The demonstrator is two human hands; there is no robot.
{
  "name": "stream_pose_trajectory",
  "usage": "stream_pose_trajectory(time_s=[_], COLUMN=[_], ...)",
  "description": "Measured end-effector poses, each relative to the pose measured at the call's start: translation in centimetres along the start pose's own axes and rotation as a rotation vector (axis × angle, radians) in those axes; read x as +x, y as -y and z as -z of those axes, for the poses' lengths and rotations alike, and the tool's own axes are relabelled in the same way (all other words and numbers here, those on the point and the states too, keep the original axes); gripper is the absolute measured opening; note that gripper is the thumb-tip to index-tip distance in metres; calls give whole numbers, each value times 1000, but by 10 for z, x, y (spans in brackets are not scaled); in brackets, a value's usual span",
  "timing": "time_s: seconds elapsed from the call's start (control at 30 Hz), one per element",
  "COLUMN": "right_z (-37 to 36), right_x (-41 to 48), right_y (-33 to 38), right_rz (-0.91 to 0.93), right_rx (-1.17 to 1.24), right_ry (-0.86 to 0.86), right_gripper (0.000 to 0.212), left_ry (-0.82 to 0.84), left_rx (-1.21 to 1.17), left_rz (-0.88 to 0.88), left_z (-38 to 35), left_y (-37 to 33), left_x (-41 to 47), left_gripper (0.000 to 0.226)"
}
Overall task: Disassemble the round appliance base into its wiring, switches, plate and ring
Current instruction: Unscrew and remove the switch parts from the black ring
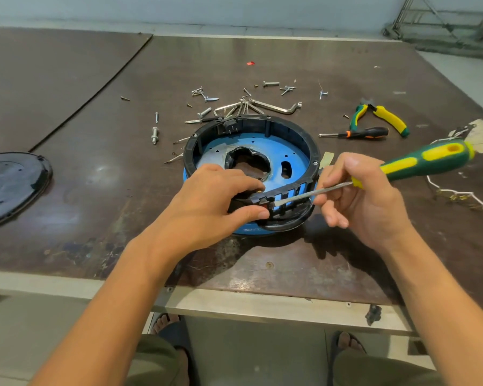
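Note:
The round appliance base sits mid-table: a black ring (313,146) around a blue plate (271,147) with a dark centre opening. My left hand (207,201) grips the near rim of the ring, thumb beside a small black switch (263,201). My right hand (365,201) holds a green-and-yellow screwdriver (430,160); its metal tip touches that switch on the ring's near wall. A second switch block (229,125) sits inside the far wall. A black cable (290,222) loops under the near side.
Loose screws and bolts (207,98) and hex keys (271,105) lie behind the base. Pliers (385,115) and a small screwdriver (360,133) lie to the right, white wiring (457,195) at far right. A black cover (9,185) rests at the left edge.

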State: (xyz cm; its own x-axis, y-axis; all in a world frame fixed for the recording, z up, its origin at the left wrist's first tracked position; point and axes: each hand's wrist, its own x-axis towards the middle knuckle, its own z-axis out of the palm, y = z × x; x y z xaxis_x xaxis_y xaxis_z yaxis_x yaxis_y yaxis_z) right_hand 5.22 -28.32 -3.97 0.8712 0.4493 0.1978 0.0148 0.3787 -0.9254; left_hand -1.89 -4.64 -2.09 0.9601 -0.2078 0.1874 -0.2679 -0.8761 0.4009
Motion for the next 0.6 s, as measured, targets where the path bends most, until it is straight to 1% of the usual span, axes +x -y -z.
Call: stream_pose_trajectory(time_s=[0.07,0.1,0.2,0.3,0.43,0.6], right_z=[3,3,2,-3,-12,-17], right_x=[-3,-4,-7,-7,-5,-2], right_y=[4,4,3,2,0,-3], right_rz=[83,107,157,171,91,-54], right_rx=[-123,-160,-200,-203,-120,41], right_ry=[101,122,138,141,36,-165], right_gripper=[32,31,32,32,35,42], left_ry=[0,-2,-5,-14,-21,-46], left_rx=[1,1,0,-4,-11,-32], left_rz=[-11,-14,-12,-17,-29,-53], left_z=[0,0,0,-2,0,0], left_y=[0,0,0,-2,-1,0], left_x=[1,1,0,0,2,2], left_gripper=[52,53,59,60,57,47])
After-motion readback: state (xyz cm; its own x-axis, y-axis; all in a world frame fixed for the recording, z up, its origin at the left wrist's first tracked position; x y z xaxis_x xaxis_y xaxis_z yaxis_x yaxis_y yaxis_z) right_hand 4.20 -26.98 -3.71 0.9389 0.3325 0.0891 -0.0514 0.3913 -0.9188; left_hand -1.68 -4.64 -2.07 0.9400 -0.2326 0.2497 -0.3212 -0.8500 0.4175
